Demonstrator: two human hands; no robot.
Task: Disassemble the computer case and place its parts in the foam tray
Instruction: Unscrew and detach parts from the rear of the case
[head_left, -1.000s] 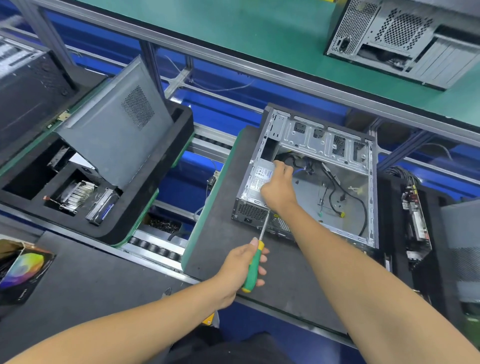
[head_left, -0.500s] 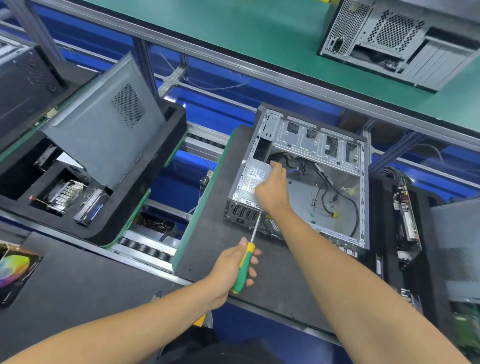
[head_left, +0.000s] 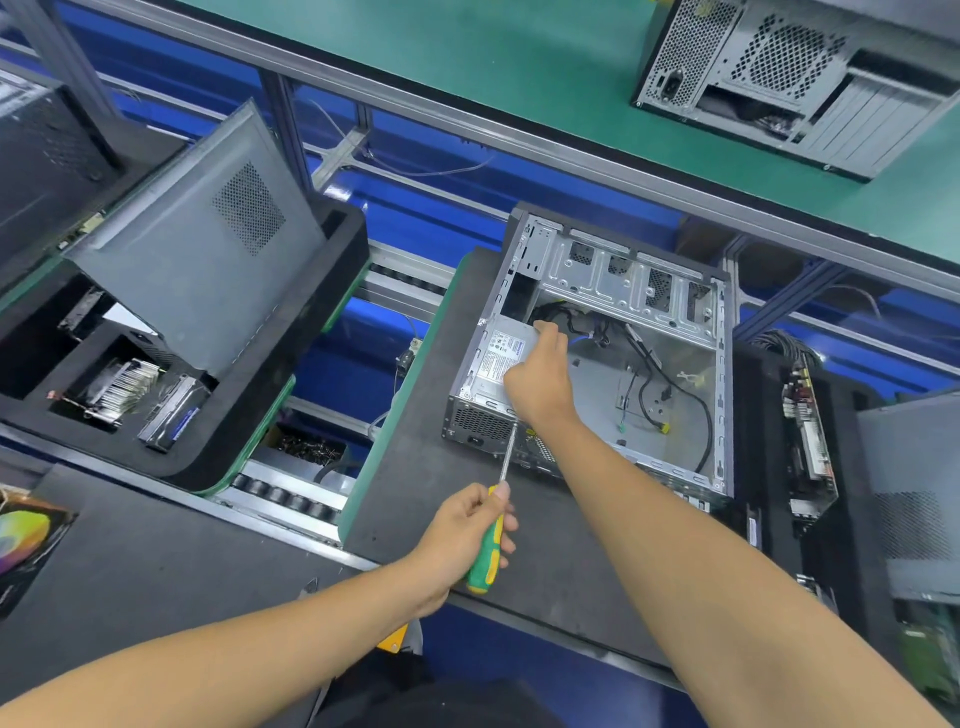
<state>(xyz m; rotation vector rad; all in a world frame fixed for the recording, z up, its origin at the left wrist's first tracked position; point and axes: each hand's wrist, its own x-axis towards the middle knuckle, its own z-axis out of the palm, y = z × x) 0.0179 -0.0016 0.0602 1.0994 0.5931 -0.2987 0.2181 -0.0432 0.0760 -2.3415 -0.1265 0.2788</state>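
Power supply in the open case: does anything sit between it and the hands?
No. The right hand rests directly on the grey labelled power supply box; the left hand grips a green-handled screwdriver aimed at the case's rear.

Location: an electronics assembly or teardown line in a factory workshop. Indicators: aluminium-profile framing carries a green-matted upper shelf, on which a second computer chassis stands. A roller conveyor runs below, between blue panels. Dark anti-static mats cover the desk. A black foam tray with cut compartments holds removed parts and a grey side panel. An opened computer case lies on the mat, and a green-handled screwdriver is in use.
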